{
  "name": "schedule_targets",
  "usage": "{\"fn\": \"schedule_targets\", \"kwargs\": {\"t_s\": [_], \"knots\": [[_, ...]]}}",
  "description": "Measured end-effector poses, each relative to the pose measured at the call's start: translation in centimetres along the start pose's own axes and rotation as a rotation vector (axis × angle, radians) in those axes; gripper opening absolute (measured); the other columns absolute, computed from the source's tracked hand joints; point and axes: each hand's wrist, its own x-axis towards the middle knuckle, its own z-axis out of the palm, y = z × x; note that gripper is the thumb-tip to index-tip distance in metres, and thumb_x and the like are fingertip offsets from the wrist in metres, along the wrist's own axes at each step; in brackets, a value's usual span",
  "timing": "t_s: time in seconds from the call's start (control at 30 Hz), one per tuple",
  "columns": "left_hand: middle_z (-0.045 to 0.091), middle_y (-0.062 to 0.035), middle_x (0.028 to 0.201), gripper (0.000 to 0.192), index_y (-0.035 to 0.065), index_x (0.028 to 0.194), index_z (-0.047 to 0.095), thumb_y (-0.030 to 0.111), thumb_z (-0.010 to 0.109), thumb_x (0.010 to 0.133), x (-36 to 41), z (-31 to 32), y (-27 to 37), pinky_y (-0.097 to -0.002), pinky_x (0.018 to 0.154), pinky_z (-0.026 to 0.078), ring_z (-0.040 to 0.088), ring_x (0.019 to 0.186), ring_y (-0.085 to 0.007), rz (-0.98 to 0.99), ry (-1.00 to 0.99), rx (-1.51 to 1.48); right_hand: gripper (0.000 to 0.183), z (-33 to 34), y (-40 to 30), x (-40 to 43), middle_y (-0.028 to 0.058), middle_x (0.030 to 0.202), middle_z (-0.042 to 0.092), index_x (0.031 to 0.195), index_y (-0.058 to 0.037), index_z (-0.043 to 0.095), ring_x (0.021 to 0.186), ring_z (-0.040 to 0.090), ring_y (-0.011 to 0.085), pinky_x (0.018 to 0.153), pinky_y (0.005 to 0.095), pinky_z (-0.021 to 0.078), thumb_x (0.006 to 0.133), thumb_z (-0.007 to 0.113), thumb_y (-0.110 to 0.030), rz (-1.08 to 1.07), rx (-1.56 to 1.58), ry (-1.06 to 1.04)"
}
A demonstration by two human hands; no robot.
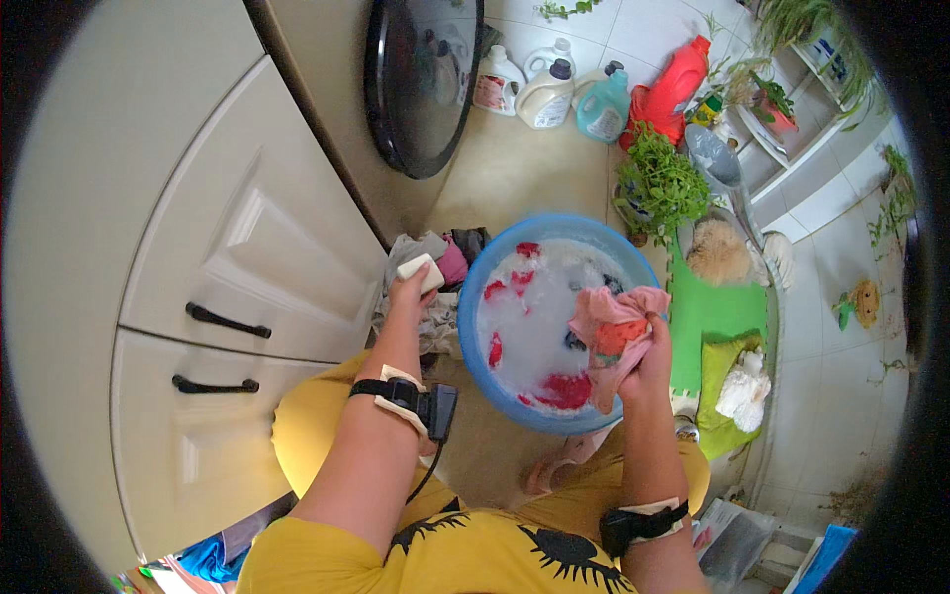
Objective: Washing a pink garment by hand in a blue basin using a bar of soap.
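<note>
A white bar of soap (420,273) rests in my left hand (413,293), left of the blue plastic basin (469,327) and above a heap of clothes. My right hand (647,367) grips a pink cloth garment (605,315) with an orange-red patch, held over the basin's right side. Cloudy, sudsy water (545,319) fills the basin. Red fabric (564,390) shows through the surface in several places, and some dark fabric (575,340) lies partly under the garment. How much cloth is under the water is hidden.
Crumpled clothes (439,323) lie on the floor left of the basin. Detergent bottles (545,96) stand along the back wall, beside a round black-rimmed door (423,89). A leafy potted plant (660,178) and green foam mat (686,319) are at right. Cabinet doors (245,245) flank the left.
</note>
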Motion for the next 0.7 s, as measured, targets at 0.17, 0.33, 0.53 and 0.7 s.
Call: {"fn": "schedule_targets", "kwargs": {"t_s": [0.17,0.33,0.53,0.7], "knots": [[0.057,-0.0069,0.102,0.038,0.0099,0.106,0.053,0.016,0.07,0.073,3.6,-0.1,0.1,-0.0398,0.065,0.053,0.059,0.089,-0.0242,0.037,-0.023,0.194,0.031,-1.3,0.5,1.2,0.0133,0.107,0.055,0.107,-0.0028,0.05,0.1,0.054,0.0263,0.089,0.0387,0.0419,0.089,0.037,-0.025,0.025,-0.005,0.015],[0.056,-0.0102,0.102,0.041,0.0071,0.109,0.05,0.015,0.069,0.074,6.8,-0.3,-0.3,-0.0407,0.063,0.054,0.059,0.09,-0.0267,0.084,-0.021,0.223,0.034,-0.7,0.6,1.3,0.0147,0.108,0.054,0.109,-0.0002,0.048,0.1,0.053,0.0277,0.088,0.0385,0.0417,0.088,0.035,-0.024,0.034,-0.067,0.069],[0.052,-0.0193,0.113,0.053,-0.0029,0.114,0.043,0.02,0.068,0.072,14.9,-4.4,-4.0,-0.0409,0.082,0.046,0.055,0.098,-0.0325,0.217,0.218,0.724,0.035,0.1,1.3,1.9,0.0145,0.108,0.054,0.109,-0.0008,0.047,0.1,0.053,0.0275,0.089,0.0389,0.0417,0.088,0.036,-0.026,0.08,-0.054,-0.001],[0.05,-0.0223,0.115,0.041,-0.007,0.11,0.046,0.01,0.057,0.074,13.5,-3.1,-5.1,-0.0377,0.086,0.042,0.051,0.105,-0.0329,0.396,0.056,1.013,0.034,0.3,1.3,1.6,0.0138,0.108,0.054,0.108,-0.0016,0.048,0.1,0.053,0.0267,0.088,0.0394,0.0419,0.088,0.039,-0.027,0.051,-0.061,-0.013]]}}
